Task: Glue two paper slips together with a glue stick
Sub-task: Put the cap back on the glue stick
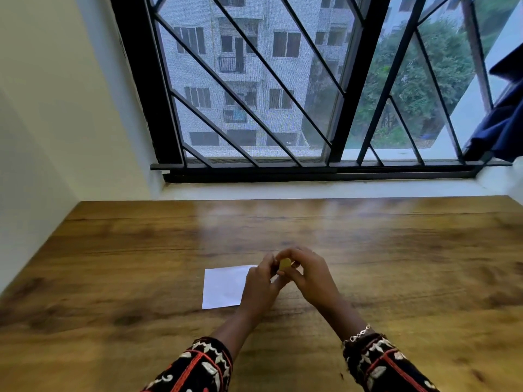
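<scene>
A white paper slip lies flat on the wooden table, just left of my hands. My left hand and my right hand meet above the slip's right edge. Both close around a small yellow glue stick, of which only the yellow end shows between the fingers. My left hand covers the right part of the paper. Whether a second slip lies there I cannot tell. The hands are slightly blurred.
The table runs back to a white window sill under a barred window. A cream wall stands at the left. Dark blue cloth hangs at the far right.
</scene>
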### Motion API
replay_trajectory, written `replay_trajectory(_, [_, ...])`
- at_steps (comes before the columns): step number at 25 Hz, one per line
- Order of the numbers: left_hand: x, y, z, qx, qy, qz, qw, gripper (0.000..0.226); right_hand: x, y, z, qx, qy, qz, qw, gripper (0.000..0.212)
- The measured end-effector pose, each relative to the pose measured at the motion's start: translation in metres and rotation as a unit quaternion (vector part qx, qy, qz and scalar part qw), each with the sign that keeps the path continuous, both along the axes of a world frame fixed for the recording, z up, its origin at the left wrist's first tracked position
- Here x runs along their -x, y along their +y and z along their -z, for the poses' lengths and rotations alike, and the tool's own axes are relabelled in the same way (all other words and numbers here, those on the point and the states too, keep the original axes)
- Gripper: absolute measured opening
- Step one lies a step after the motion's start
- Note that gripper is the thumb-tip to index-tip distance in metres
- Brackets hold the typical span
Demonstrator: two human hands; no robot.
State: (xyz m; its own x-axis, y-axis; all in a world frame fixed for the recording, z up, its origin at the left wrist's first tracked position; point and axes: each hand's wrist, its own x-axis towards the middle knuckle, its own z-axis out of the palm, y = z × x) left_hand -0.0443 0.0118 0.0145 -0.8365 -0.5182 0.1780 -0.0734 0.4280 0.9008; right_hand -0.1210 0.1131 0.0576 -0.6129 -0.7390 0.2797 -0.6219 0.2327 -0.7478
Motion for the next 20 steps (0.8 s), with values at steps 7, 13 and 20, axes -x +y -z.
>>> replay_trajectory(7, [-0.0019, -0.0006, -0.0023, 0.041, -0.019, -0.007, 0.999, 0.037, -0.0012, -0.0072, 0.0043, -0.018, 0.029, 0.088, 0.996, 0.026])
replay_trajectory(13, [0.0001, -0.004, -0.0066, 0.021, -0.005, -0.009, 1.0, 0.023, -0.0036, -0.0028, 0.0104, 0.023, -0.046, 0.027, 0.998, 0.021])
replay_trajectory(20, [0.0014, -0.0008, -0.0072, 0.039, -0.017, -0.022, 0.999, 0.022, -0.0027, -0.0062, 0.0073, 0.032, -0.061, 0.077, 0.995, 0.032])
